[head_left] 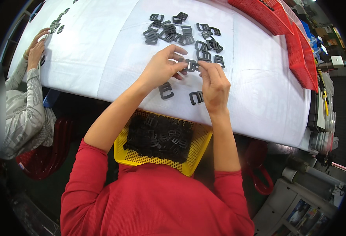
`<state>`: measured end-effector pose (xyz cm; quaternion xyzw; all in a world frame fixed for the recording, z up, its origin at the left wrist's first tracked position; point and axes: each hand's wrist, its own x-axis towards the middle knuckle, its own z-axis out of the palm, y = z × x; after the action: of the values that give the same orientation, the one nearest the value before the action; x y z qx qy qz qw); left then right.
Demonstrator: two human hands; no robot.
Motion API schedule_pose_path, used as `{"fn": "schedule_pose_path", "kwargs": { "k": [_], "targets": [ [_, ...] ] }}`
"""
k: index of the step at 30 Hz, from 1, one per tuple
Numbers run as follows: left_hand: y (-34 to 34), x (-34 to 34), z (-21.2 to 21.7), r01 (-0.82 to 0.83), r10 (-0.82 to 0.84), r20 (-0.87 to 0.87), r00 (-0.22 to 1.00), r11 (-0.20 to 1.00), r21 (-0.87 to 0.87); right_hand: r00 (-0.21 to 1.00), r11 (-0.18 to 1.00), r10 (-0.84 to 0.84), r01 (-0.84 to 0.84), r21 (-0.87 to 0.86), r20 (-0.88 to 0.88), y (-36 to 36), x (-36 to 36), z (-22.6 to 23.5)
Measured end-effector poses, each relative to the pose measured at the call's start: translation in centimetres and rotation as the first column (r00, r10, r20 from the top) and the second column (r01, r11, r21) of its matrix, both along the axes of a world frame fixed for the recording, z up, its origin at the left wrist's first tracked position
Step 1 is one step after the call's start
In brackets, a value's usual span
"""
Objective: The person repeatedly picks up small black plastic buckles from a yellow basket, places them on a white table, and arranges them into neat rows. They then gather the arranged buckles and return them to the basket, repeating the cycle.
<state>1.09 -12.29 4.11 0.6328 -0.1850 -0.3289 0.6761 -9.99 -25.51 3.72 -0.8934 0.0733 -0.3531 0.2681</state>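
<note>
Between my two hands, just above the white table (137,78), is a black plastic buckle (189,65). My left hand (165,65) pinches its left side between thumb and fingers. On its right side the fingertips of my right hand (215,83) are closed. Whether a second small part sits in the right fingertips is hidden. Beyond my hands lies a loose pile of black buckles (167,32), with more buckles (203,50) to the right of it. Nearer me, one open-sided buckle (166,91) lies below my left hand and another buckle (195,97) beside my right wrist.
A yellow basket (122,158) with many black buckles (161,137) stands below the table edge, in front of me. Red baskets (298,59) line the table's right side. At the left, a co-worker's hands (36,49) are by several black buckles (55,24). Dark red chairs (49,153) stand below.
</note>
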Motion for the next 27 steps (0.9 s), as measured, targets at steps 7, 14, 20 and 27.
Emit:
{"fn": "schedule_pose_path", "kwargs": {
  "k": [7, 14, 20, 27],
  "targets": [
    [1.9, -0.3, 0.7, 0.092, -0.183, 0.477, 0.859, 0.974, 0.206, 0.993, 0.987, 0.121, -0.121, 0.107, 0.007, 0.2, -0.6, 0.4],
    [4.0, 0.6, -0.9, -0.274, -0.110, 0.990, 0.092, 0.953, 0.131, 0.923, 0.946, 0.072, 0.057, 0.320, -0.378, -0.4, -2.0, 0.4],
    [5.0, -0.8, -1.2, -0.129, -0.187, 0.942, 0.279, 0.965, 0.230, 0.964, 0.978, -0.168, 0.137, -0.156, -0.206, -2.8, 1.4, -0.8],
    [2.5, -0.3, -0.5, -0.157, -0.066, 0.926, 0.372, 0.979, 0.133, 0.971, 0.804, -0.180, 0.051, -0.592, -0.160, -2.9, 4.2, -2.7]
  ]
}}
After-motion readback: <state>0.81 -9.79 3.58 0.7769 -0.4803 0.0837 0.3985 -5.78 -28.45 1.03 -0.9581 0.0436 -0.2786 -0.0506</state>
